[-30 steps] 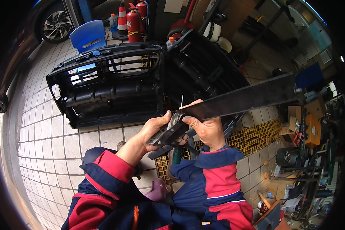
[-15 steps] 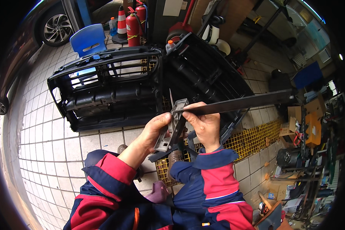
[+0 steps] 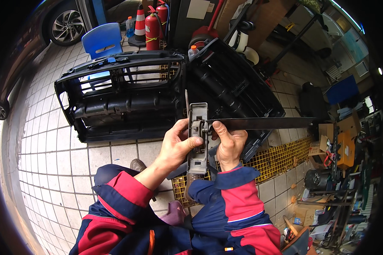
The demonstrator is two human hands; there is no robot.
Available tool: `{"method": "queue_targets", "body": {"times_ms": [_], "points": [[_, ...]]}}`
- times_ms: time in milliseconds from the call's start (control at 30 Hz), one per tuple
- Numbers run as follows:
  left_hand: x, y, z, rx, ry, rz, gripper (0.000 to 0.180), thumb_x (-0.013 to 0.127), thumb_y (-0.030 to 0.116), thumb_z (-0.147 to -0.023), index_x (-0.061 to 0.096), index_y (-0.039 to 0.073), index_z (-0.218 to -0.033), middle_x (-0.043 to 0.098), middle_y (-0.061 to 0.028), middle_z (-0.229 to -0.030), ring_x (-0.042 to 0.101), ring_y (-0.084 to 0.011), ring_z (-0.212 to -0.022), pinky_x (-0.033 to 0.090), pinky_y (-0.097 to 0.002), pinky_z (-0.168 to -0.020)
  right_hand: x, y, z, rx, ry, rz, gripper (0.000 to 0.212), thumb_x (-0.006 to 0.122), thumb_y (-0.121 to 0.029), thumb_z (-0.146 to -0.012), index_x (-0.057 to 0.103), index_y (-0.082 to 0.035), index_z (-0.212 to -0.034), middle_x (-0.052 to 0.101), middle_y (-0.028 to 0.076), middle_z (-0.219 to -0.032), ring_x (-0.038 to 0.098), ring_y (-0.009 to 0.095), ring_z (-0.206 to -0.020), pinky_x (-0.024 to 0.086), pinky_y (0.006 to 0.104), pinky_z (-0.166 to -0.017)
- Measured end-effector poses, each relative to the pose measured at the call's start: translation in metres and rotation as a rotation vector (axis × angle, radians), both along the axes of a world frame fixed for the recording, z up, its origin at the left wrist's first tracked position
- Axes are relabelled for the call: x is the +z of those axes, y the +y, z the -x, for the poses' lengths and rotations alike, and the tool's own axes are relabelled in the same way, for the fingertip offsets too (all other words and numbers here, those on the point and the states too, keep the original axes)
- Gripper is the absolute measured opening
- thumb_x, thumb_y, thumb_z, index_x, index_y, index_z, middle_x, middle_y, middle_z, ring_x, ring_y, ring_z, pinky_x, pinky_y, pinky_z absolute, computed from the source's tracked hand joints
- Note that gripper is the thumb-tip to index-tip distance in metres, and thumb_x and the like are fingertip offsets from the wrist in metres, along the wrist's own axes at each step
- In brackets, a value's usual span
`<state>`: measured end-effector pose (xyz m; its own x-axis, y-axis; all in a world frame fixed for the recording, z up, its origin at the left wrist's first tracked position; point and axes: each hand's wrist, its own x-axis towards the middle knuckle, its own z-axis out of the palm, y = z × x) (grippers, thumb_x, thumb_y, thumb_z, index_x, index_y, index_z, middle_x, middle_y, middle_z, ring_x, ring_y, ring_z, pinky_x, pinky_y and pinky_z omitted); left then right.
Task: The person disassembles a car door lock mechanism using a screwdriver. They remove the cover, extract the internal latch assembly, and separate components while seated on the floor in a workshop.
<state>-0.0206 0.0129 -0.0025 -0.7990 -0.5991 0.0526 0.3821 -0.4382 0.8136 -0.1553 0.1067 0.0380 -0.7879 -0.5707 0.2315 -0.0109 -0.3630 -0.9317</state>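
My left hand [image 3: 174, 143] is closed round a narrow grey plastic bracket [image 3: 198, 160], its thumb pressing on the bracket's middle. A small clip-like mechanism sits there. A long flat black strip [image 3: 268, 123] stretches away to the right from beside the bracket. My right hand [image 3: 230, 146] pinches the strip near its left end, thumb on top and the other fingers partly hidden underneath. Whether the strip is joined to the bracket I cannot tell. Beyond my hands lies a large black plastic frame [image 3: 132, 102] with slatted openings, and a second black frame [image 3: 230, 87] leans at its right.
A blue chair [image 3: 101, 40] stands behind the frames, near red fire extinguishers [image 3: 152, 32] and a traffic cone [image 3: 140, 25]. Yellow floor grating [image 3: 281, 155] runs along the right. Cardboard boxes [image 3: 325, 131] and clutter line the right side. A parked car's wheel [image 3: 67, 26] shows far left.
The grey bracket has turned from slanted to nearly upright, facing me. My left thumb has moved onto its middle. The black strip has swung from tilted upward to about level.
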Motion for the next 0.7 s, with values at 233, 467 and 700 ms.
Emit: {"method": "queue_targets", "body": {"times_ms": [233,467,700], "points": [[0.003,0.003,-0.001,0.195,-0.056,0.379,0.080,0.092,0.025,-0.086,0.051,-0.005,-0.148,0.053,-0.0073,-0.137,0.061,-0.0175,-0.125,0.056,-0.0334,-0.102,-0.010,-0.002,-0.003,-0.034,-0.247,-0.065,0.025,0.089,-0.016,-0.090,0.071,-0.008,-0.074,0.070,-0.001,-0.073,0.059,0.008,-0.059,0.044,0.0242,-0.054],[0.005,0.002,-0.003,0.393,-0.166,0.813,0.080,0.092,0.018,-0.085,0.050,-0.008,-0.148,0.044,-0.0140,-0.145,0.064,-0.0242,-0.125,0.062,-0.0363,-0.098,-0.016,-0.006,-0.001,-0.010,-0.508,-0.146,0.025,0.086,-0.027,-0.093,0.071,-0.012,-0.079,0.070,0.000,-0.075,0.062,0.011,-0.057,0.045,0.0263,-0.049],[0.004,0.001,-0.006,0.472,-0.234,1.040,0.076,0.093,0.007,-0.081,0.052,-0.007,-0.143,0.045,-0.0161,-0.146,0.065,-0.0277,-0.125,0.063,-0.0380,-0.099,0.001,-0.008,-0.006,0.151,-0.676,-0.065,0.015,0.077,-0.023,-0.100,0.075,-0.009,-0.095,0.076,0.003,-0.089,0.068,0.011,-0.070,0.051,0.0251,-0.060]]}}
